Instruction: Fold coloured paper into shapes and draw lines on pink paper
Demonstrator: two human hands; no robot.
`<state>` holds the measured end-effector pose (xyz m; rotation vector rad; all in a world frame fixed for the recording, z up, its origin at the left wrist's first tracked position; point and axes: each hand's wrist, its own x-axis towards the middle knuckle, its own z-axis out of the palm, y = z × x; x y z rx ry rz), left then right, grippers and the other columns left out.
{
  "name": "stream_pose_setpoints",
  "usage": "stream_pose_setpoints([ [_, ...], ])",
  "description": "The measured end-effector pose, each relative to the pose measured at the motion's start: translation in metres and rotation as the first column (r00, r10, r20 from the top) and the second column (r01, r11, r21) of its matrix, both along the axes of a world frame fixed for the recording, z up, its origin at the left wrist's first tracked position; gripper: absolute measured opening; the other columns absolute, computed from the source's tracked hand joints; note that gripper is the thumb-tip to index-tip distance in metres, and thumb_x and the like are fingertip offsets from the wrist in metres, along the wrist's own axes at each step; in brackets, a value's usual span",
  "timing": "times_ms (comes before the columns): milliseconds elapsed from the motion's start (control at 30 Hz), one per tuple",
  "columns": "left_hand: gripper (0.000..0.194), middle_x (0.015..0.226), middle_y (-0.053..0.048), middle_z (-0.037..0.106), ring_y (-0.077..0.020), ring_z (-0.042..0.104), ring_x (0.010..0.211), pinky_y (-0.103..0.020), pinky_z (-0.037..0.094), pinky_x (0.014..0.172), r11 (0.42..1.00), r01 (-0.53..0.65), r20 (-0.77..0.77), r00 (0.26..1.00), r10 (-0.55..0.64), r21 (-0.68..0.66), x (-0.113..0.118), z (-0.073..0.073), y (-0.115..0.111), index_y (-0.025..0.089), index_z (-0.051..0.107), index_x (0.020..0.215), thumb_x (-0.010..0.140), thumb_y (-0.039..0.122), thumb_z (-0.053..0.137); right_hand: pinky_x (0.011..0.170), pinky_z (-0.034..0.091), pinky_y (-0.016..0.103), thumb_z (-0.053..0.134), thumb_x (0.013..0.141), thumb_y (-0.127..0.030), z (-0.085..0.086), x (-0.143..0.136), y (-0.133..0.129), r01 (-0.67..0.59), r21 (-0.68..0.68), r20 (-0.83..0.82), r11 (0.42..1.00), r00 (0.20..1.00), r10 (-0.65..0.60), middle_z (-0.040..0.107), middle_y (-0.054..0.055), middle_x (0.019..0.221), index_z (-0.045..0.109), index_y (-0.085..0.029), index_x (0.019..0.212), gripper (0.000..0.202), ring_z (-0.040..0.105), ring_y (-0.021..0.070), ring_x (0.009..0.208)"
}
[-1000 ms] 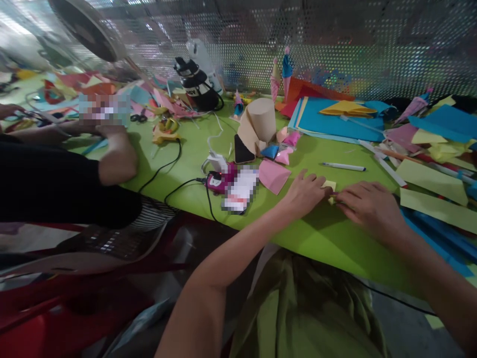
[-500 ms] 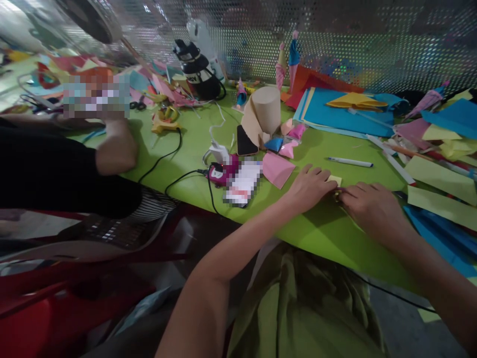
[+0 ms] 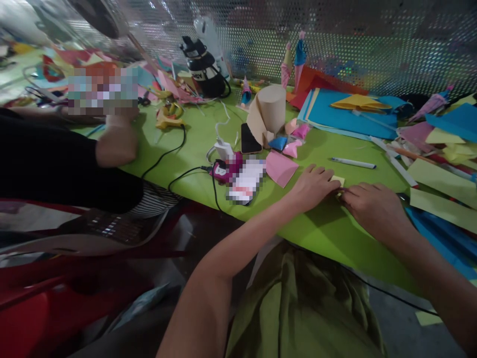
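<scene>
I work in dim light that comes in specks through the perforated panel (image 3: 253, 44); the far left corner washes out pale. Soft shadow pools on the green table (image 3: 345, 241) below my left hand (image 3: 311, 189) and right hand (image 3: 372, 206), where the small yellow paper (image 3: 338, 181) blurs. Coarse pixels mask the phone (image 3: 246, 182).

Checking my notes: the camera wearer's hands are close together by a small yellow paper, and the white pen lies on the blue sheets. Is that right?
Not quite: the white pen lies on the green tabletop, apart from the blue sheets, as the head view shows. The left hand and right hand are close together by the small yellow paper.
</scene>
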<state>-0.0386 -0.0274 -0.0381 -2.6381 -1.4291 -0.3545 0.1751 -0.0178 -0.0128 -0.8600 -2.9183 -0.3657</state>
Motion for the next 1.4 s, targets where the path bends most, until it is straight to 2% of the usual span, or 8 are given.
stream_pose_setpoints([
  [300,0.026,0.113,-0.008,0.065,-0.0242,0.057,0.103,-0.040,0.038,0.090,1.000,-0.010,0.020,1.000,0.010,0.015,0.000,-0.003,0.000,0.023,0.067,0.115,0.105,0.024,0.044,0.069,0.027,0.038,0.056,0.089,-0.011,-0.003,-0.012,-0.006,0.018,0.117,0.029,0.993,0.999,-0.022,0.066,0.009,0.079,0.064,-0.017,0.086,0.011,0.056,0.0248,0.077],
  [533,0.030,0.112,-0.009,0.065,-0.0244,0.058,0.102,-0.042,0.039,0.092,1.000,-0.002,0.034,0.999,0.001,0.006,-0.001,-0.004,-0.001,0.022,0.068,0.115,0.106,0.026,0.041,0.068,0.024,0.038,0.051,0.098,-0.022,-0.005,-0.007,-0.005,0.080,0.196,-0.028,0.977,0.997,-0.076,0.064,0.007,0.077,0.061,-0.019,0.080,0.021,0.054,0.0235,0.078],
  [700,0.027,0.113,-0.010,0.064,-0.0264,0.057,0.103,-0.044,0.039,0.092,0.999,0.029,0.075,0.997,-0.027,-0.026,-0.003,0.000,-0.003,0.022,0.069,0.116,0.101,0.036,0.053,0.069,0.026,0.038,0.048,0.101,-0.024,-0.003,-0.010,-0.005,0.115,0.194,-0.050,0.974,0.993,-0.107,0.064,0.007,0.076,0.061,-0.019,0.079,0.026,0.054,0.0229,0.077],
  [833,0.028,0.109,-0.009,0.065,-0.0238,0.058,0.100,-0.043,0.039,0.094,0.999,-0.011,0.076,0.997,0.015,-0.043,0.001,-0.001,0.000,0.022,0.071,0.113,0.104,0.034,0.048,0.071,0.032,0.038,0.049,0.102,-0.027,-0.006,-0.005,0.000,0.138,0.114,-0.128,0.984,0.984,-0.123,0.068,0.008,0.081,0.067,-0.019,0.086,0.025,0.059,0.0239,0.081],
  [1000,0.031,0.107,-0.008,0.066,-0.0229,0.058,0.099,-0.043,0.040,0.095,0.997,-0.028,0.064,0.997,0.033,-0.067,0.004,-0.004,0.004,0.024,0.071,0.116,0.105,0.036,0.045,0.080,0.045,0.041,0.060,0.098,-0.039,-0.009,0.009,0.015,0.140,-0.095,-0.385,0.986,0.908,-0.166,0.073,0.010,0.101,0.072,-0.023,0.108,0.022,0.065,0.0302,0.098],
  [1100,0.029,0.111,-0.009,0.065,-0.0242,0.058,0.103,-0.044,0.039,0.097,0.998,-0.027,0.063,0.998,0.031,-0.056,0.003,-0.005,0.004,0.025,0.070,0.119,0.104,0.034,0.047,0.085,0.049,0.045,0.063,0.096,-0.039,-0.013,0.010,0.020,0.106,-0.220,-0.412,0.970,0.891,-0.191,0.074,0.011,0.108,0.070,-0.024,0.115,0.025,0.066,0.0318,0.103],
  [1233,0.026,0.110,-0.008,0.065,-0.0256,0.058,0.104,-0.045,0.040,0.097,0.997,-0.036,0.052,0.998,0.039,-0.068,0.002,-0.003,0.002,0.025,0.070,0.116,0.102,0.033,0.049,0.083,0.050,0.045,0.059,0.097,-0.034,-0.020,0.005,0.022,0.109,-0.327,-0.373,0.939,0.898,-0.234,0.075,0.009,0.102,0.071,-0.024,0.105,0.017,0.067,0.0297,0.096],
  [1400,0.025,0.108,-0.006,0.065,-0.0254,0.058,0.105,-0.043,0.041,0.095,0.993,-0.058,0.093,0.993,0.067,-0.104,0.000,-0.002,0.000,0.028,0.070,0.117,0.101,0.033,0.052,0.077,0.048,0.042,0.055,0.100,-0.039,-0.023,0.001,0.021,0.120,-0.384,-0.390,0.916,0.878,-0.278,0.073,0.009,0.097,0.069,-0.023,0.096,0.021,0.065,0.0282,0.091],
])
